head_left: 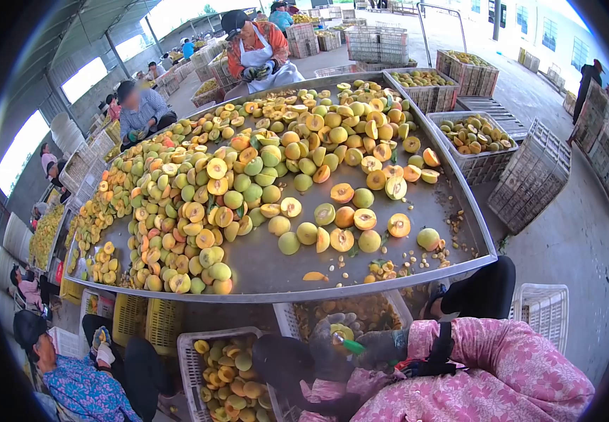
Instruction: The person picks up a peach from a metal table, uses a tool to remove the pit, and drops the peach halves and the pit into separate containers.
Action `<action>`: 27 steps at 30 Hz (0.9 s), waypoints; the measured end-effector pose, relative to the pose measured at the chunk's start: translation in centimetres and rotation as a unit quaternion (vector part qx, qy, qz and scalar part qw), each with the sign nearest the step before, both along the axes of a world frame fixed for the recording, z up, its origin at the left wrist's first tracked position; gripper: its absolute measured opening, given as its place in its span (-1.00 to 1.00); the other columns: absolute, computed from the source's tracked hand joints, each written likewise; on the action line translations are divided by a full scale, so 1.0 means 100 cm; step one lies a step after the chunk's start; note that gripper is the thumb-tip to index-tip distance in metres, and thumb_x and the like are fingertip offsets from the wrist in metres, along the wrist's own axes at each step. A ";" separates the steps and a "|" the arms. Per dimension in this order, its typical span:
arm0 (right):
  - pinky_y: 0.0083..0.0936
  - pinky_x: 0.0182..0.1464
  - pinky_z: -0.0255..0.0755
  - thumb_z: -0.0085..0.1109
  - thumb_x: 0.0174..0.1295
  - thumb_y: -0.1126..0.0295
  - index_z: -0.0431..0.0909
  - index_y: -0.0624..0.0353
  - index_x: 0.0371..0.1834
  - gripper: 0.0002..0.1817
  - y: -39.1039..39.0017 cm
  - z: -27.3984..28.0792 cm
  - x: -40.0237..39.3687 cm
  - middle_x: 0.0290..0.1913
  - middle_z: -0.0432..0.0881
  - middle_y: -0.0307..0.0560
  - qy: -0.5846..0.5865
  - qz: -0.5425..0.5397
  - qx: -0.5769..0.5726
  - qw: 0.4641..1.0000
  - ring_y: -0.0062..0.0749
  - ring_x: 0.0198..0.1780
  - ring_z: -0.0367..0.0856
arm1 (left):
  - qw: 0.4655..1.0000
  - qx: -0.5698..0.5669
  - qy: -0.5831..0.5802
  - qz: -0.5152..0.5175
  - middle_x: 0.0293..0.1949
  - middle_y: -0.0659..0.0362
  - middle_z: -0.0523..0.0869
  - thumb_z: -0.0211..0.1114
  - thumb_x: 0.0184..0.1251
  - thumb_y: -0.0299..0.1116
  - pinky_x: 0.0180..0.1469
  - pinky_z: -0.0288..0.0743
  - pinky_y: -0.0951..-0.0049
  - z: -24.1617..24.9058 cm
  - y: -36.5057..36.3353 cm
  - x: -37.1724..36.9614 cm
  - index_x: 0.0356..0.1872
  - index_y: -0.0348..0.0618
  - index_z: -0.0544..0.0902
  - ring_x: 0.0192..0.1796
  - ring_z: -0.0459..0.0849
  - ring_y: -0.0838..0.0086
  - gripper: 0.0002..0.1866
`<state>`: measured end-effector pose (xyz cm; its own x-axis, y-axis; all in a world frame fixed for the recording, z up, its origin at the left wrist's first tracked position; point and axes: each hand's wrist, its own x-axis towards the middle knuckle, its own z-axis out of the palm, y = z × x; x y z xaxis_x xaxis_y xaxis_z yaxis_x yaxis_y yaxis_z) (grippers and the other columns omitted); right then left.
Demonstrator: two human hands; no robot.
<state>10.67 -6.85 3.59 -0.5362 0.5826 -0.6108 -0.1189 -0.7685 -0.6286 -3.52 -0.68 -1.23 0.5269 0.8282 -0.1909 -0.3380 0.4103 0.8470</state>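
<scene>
Both hands are close together at the bottom of the head view, below the table's front edge, in dark grey gloves. My left hand [322, 346] has its fingers closed around a yellow-green peach [343, 330]. Against that fruit, my right hand [380, 346] grips a small green-handled tool [352, 346] with a short metal end, its tip partly hidden. A pink floral sleeve covers my right arm. Beneath the hands stands a white crate [287, 320] with peach scraps inside. Another crate [186, 352], filled with peach pieces, is beside my dark-trousered leg.
A metal table [269, 264] carries a large heap of peaches [199, 204], many halved, plus loose pits [424, 260]. Crates of fruit [474, 133] line its right side. One co-worker [83, 373] sits at my left; others [258, 53] work across the table.
</scene>
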 end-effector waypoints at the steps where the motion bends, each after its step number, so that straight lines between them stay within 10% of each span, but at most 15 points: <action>1: -0.57 -0.68 0.27 0.10 0.16 0.32 0.42 0.10 -0.30 -0.86 0.000 0.002 -0.001 -0.56 0.39 -0.30 0.001 -0.001 0.001 1.000 -0.61 -0.67 0.34 | 0.999 0.035 0.025 0.030 -0.14 -0.05 0.63 0.13 0.28 -0.28 -0.09 0.58 0.29 0.005 -0.001 0.004 -0.07 -0.27 0.46 -0.13 0.65 0.27 -0.70; 3: -0.59 -0.69 0.27 0.09 0.15 0.35 0.40 0.13 -0.28 -0.85 0.001 0.008 -0.003 -0.56 0.39 -0.28 0.003 -0.027 0.007 1.000 -0.62 -0.70 0.33 | 0.995 0.069 0.050 0.057 -0.12 -0.09 0.62 0.08 0.34 -0.09 -0.13 0.59 0.23 0.010 -0.002 0.012 -0.07 -0.24 0.46 -0.16 0.65 0.19 -0.61; 5: -0.59 -0.69 0.27 0.10 0.14 0.35 0.41 0.14 -0.27 -0.84 0.000 0.006 -0.005 -0.56 0.39 -0.28 0.022 -0.050 0.018 0.998 -0.63 -0.70 0.33 | 0.968 -0.128 -0.161 0.141 -0.10 -0.07 0.60 0.13 0.32 -0.16 -0.07 0.57 0.25 0.011 -0.001 0.019 -0.02 -0.23 0.42 -0.11 0.63 0.24 -0.63; 9: -0.59 -0.69 0.29 0.11 0.14 0.34 0.41 0.15 -0.20 -0.79 0.004 0.010 -0.010 -0.54 0.40 -0.29 -0.013 -0.069 -0.008 0.997 -0.62 -0.68 0.36 | 0.908 -0.154 -0.386 0.053 0.01 -0.04 0.52 0.03 0.39 -0.24 0.28 0.28 0.34 -0.032 0.006 0.008 0.14 -0.42 0.37 0.13 0.47 0.28 -0.55; 14: -0.58 -0.55 0.36 0.09 0.20 0.28 0.37 0.14 -0.07 -0.72 0.003 0.023 0.004 -0.46 0.46 -0.25 -0.093 -0.035 0.092 0.991 -0.60 -0.53 0.45 | 0.948 -0.226 -0.104 0.199 -0.17 0.02 0.65 0.38 0.00 -0.60 -0.05 0.56 0.40 -0.022 -0.005 -0.009 -0.05 -0.33 0.45 -0.10 0.65 0.39 -0.57; 15: -0.54 -0.49 0.40 0.08 0.23 0.26 0.35 0.14 -0.04 -0.69 0.003 0.024 0.006 -0.42 0.48 -0.22 -0.150 -0.024 0.116 0.981 -0.57 -0.47 0.49 | 0.947 0.127 0.144 0.257 -0.16 0.04 0.64 0.38 0.03 -0.59 -0.07 0.56 0.40 -0.009 -0.013 0.002 -0.07 -0.36 0.46 -0.12 0.64 0.38 -0.59; 18: -0.36 -0.33 0.44 0.09 0.24 0.22 0.33 0.17 0.02 -0.62 -0.002 -0.015 0.010 -0.35 0.53 -0.08 -0.323 -0.040 0.265 0.908 -0.38 -0.35 0.57 | 0.953 0.128 0.211 0.178 -0.10 0.01 0.61 0.37 0.00 -0.64 -0.06 0.56 0.44 0.004 0.001 -0.014 -0.09 -0.37 0.47 -0.11 0.63 0.37 -0.61; 20: -0.22 -0.22 0.43 0.08 0.23 0.24 0.31 0.18 0.07 -0.60 -0.002 -0.021 0.010 -0.29 0.55 0.09 -0.273 -0.059 0.188 0.942 -0.13 -0.27 0.60 | 0.981 -0.076 -0.008 0.177 -0.02 -0.07 0.56 0.33 0.06 -0.50 0.05 0.53 0.25 0.004 0.008 -0.026 -0.08 -0.36 0.48 -0.03 0.60 0.27 -0.62; 22: -0.21 -0.13 0.43 0.05 0.21 0.28 0.31 0.14 0.11 -0.59 -0.003 -0.081 0.017 -0.19 0.57 0.16 -0.472 -0.027 0.368 0.800 -0.02 -0.18 0.60 | 0.967 -0.160 -0.134 0.144 0.02 -0.16 0.52 0.23 0.11 -0.31 0.17 0.41 -0.01 -0.005 0.012 -0.032 -0.04 -0.34 0.47 0.07 0.54 0.14 -0.59; 24: -0.20 -0.08 0.44 0.03 0.20 0.27 0.33 0.09 0.13 -0.59 -0.013 -0.140 0.046 -0.09 0.58 0.11 -0.476 -0.002 0.422 0.772 -0.05 -0.09 0.60 | 0.938 -0.240 -0.212 0.133 0.04 -0.17 0.51 0.19 0.12 -0.25 0.19 0.34 -0.10 0.005 0.010 -0.029 -0.02 -0.33 0.47 0.10 0.51 0.09 -0.56; 27: -0.19 0.00 0.44 0.01 0.19 0.27 0.37 0.02 0.15 -0.58 -0.019 -0.155 0.066 -0.02 0.58 0.05 -0.476 0.290 0.407 0.724 -0.06 -0.02 0.59 | 0.893 -0.317 -0.301 0.107 0.07 -0.18 0.49 0.17 0.12 -0.19 0.22 0.30 -0.16 0.006 0.010 -0.024 0.01 -0.30 0.46 0.13 0.48 0.02 -0.52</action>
<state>17.23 -8.78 -11.87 -0.3966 0.8023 -0.4461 0.8603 0.1553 -0.4856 -5.93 0.30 -0.68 0.5345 0.7480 -0.3934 -0.7822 0.6141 0.1050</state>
